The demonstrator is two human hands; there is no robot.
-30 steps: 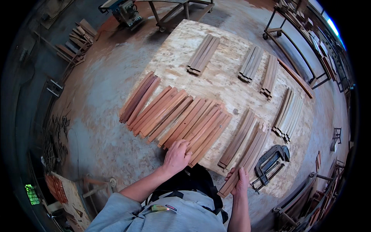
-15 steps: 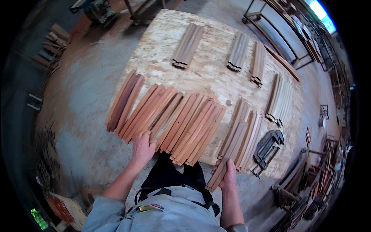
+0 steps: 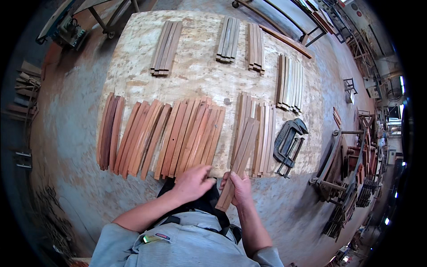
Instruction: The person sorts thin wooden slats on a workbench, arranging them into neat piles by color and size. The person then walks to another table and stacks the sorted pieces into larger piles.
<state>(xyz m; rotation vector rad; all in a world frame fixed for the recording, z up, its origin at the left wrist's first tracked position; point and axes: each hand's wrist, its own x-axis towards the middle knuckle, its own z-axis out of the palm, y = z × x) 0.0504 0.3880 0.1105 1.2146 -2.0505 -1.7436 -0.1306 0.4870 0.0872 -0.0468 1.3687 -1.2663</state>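
My right hand point(image 3: 240, 187) is wrapped round the lower part of a brown wood strip point(image 3: 240, 162), seemingly a couple of strips together. Its near end sticks out past the table edge, and its far end lies over a group of similar brown strips point(image 3: 243, 107). At the table's near edge my left hand point(image 3: 194, 181) reaches rightward, thumb and fingers apart with nothing seen in them. Just beyond it spreads a wide row of reddish wood strips point(image 3: 178, 138), lying side by side at a slight slant.
A black C-clamp point(image 3: 288, 144) lies right of the strips on the plywood table point(image 3: 133, 82). Farther back are small bundles of strips: brown point(image 3: 167, 48), grey point(image 3: 228, 40) and pale point(image 3: 291, 84). Wheeled metal racks stand beyond the table, and a loaded cart point(image 3: 340, 171) at right.
My left hand has left the reddish strips and moved right, closer to my right hand. My right hand keeps its grip on the brown strip. The view has swung rightward.
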